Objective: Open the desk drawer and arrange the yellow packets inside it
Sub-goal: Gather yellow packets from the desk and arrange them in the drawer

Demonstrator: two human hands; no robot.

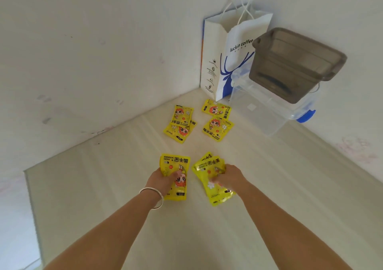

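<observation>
Yellow hand-warmer packets lie on a pale desk top. My left hand, with a silver bangle on the wrist, holds one packet flat on the desk. To its right my right hand grips a fanned bunch of packets. Farther back lie two overlapping packets and two more packets near the corner. No drawer is in view.
A white paper coffee bag stands in the wall corner. Beside it sits a clear plastic box with a blue latch, and a grey translucent box rests on it. Walls close the left and the back.
</observation>
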